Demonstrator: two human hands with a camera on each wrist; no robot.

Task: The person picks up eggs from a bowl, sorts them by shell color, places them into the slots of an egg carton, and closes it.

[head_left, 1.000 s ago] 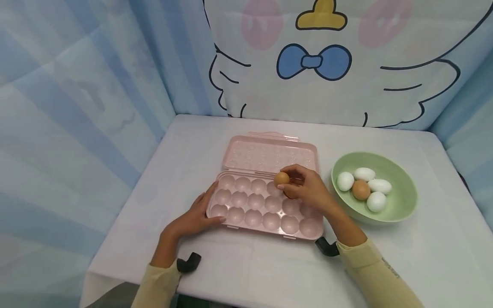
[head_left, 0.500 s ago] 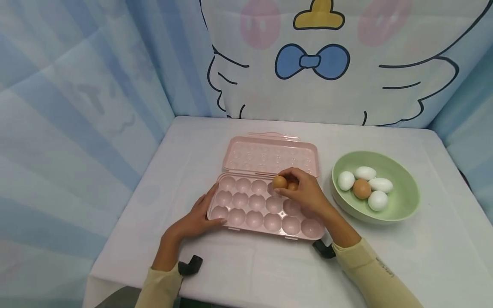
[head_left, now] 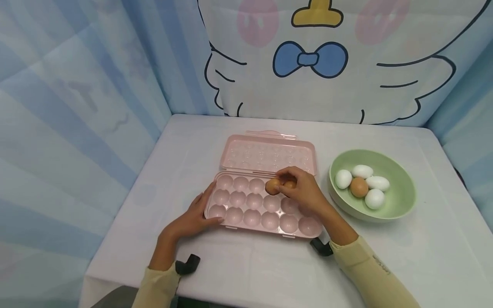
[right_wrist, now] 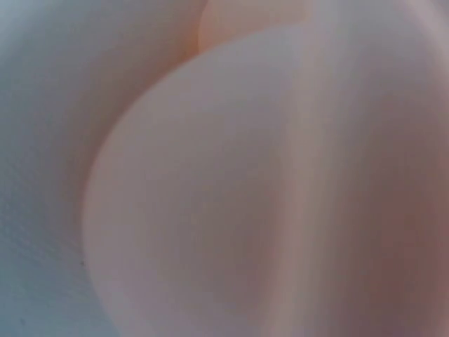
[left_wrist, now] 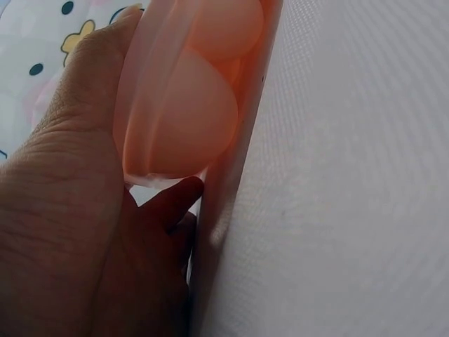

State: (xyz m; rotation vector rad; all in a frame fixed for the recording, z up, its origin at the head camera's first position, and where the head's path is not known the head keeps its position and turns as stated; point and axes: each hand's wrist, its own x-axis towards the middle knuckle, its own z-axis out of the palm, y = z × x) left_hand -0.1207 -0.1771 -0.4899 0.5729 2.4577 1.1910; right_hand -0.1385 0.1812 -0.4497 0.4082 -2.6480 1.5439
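An opened pink plastic egg box point(head_left: 253, 217) lies on the table, its rows of round cups facing up. In the head view my left hand point(head_left: 192, 218) grips the box's left end, thumb at the near edge and fingers along the side. The left wrist view shows that hand point(left_wrist: 70, 182) against the outside of the cups. Over the back row, my right hand point(head_left: 302, 188) holds a brown egg point(head_left: 271, 187) between thumb and fingertips, at the fourth cup from the left. Another brown egg point(head_left: 290, 184) shows behind the thumb, partly hidden; whether it is touched I cannot tell.
Right of the box stands a green bowl point(head_left: 402, 201) with several white eggs point(head_left: 375, 199) and one brown egg point(head_left: 359, 187). The box's lid point(head_left: 265, 154) lies flat behind the cups. A white cloth point(head_left: 246, 265) covers the table; printed curtains point(head_left: 308, 94) hang behind and at the sides.
The right hand has lowered its brown egg and moved it slightly left onto the fourth back cup. The left hand has stayed at the box's left end.
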